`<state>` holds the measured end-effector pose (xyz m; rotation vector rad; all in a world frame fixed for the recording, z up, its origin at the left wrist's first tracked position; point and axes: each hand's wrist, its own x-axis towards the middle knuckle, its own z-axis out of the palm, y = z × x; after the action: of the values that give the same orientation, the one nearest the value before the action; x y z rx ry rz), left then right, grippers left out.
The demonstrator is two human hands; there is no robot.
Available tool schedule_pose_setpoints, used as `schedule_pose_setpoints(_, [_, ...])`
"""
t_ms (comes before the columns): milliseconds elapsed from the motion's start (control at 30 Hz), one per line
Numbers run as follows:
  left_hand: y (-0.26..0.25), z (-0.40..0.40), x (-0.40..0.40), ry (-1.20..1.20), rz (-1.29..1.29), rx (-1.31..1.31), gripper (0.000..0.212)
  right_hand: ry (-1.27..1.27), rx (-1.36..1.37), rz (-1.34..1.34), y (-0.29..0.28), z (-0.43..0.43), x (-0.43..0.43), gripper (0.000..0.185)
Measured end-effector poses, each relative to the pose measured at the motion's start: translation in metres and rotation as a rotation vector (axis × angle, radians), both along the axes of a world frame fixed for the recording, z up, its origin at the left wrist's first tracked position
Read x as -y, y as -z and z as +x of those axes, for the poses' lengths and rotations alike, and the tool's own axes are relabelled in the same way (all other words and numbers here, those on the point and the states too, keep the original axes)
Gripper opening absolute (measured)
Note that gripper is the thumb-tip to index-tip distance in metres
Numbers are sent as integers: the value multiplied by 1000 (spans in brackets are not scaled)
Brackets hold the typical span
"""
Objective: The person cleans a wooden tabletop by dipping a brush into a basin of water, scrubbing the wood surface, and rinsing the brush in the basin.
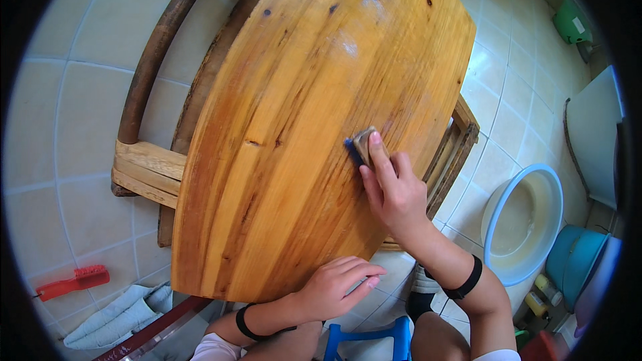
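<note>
A wet-looking wooden tabletop (301, 100) with dark knots and grain lines fills the middle of the view. My right hand (396, 185) grips a small scrubbing brush (365, 143) with a wooden back and blue bristles, which rests against the wood right of the middle. Whitish smears lie on the far part of the surface. At the near edge, my left hand (343, 281) hovers or rests lightly with its fingers extended and holds nothing; whether it touches the wood is unclear.
A wooden chair (150, 60) stands beyond the left edge. A basin of cloudy water (521, 225) sits at right near a teal bucket (572, 260). A red brush (75, 281) and a pale cloth (118, 316) lie at lower left. A blue stool (368, 333) is below.
</note>
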<state>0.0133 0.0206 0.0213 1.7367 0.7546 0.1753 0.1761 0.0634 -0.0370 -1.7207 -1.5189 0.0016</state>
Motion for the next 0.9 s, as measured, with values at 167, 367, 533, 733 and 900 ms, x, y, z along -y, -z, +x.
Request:
schedule_pose_setpoints(167, [-1,2,2,3,-26,9,15,107,-4,-42,-7,22,-34,41])
schedule_pose_setpoints(367, [3,3,8,11,-15,10,15,39,-55,-84,-10,4,-21,45])
schedule_pose_setpoints(533, [8,7,12,40,-8,57,14,-115,-9,-109,-13,-18,14,53])
schedule_pose_setpoints(733, [9,9,14,78,4,78,13,59,-51,-81,-9,20,-21,44])
schedule_pose_setpoints(900, [14,8,17,78,38,85,12,-70,-35,-55,-5,-10,5,51])
